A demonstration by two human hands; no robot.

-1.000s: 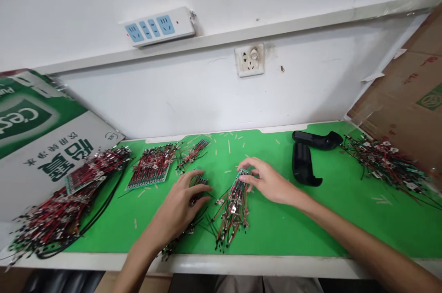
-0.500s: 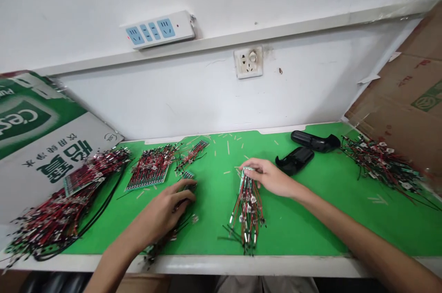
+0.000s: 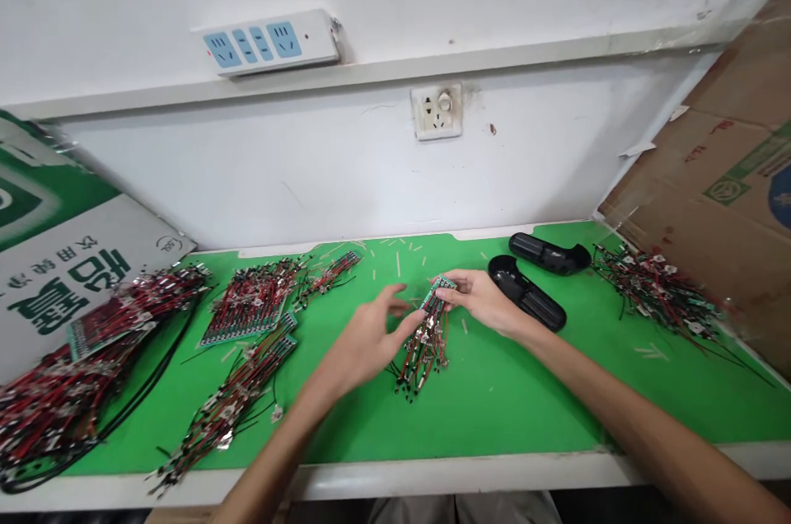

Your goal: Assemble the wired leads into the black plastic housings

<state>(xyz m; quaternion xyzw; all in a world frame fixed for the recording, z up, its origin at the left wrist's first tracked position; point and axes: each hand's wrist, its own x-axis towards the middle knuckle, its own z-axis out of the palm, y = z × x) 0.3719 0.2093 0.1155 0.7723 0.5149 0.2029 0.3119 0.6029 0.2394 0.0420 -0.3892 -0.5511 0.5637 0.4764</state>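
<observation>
A small green circuit board (image 3: 442, 285) is pinched between the thumb and fingers of my right hand (image 3: 483, 299), right of the middle of the green mat. From it hangs a bunch of red, black and brown wires (image 3: 426, 347) with small connector tips. My left hand (image 3: 371, 336) is at the board's left side, its thumb overlapping the board's edge and its fingers apart; I cannot tell whether the thumb touches it. Left of that hand lie wired board strips (image 3: 231, 400), slanting toward the table's front edge.
Wired board panels (image 3: 250, 301) and a shorter strip (image 3: 337, 269) lie at the back left. A heap of wired boards (image 3: 67, 392) leans by a carton (image 3: 92, 260). Two black plastic shells (image 3: 525, 292) and another wire heap (image 3: 661, 293) are on the right, by a cardboard wall (image 3: 710, 178).
My left hand has let go of the wired strips at the left and moved right to the board. My right hand has tilted the board, so its wires now swing down to the left.
</observation>
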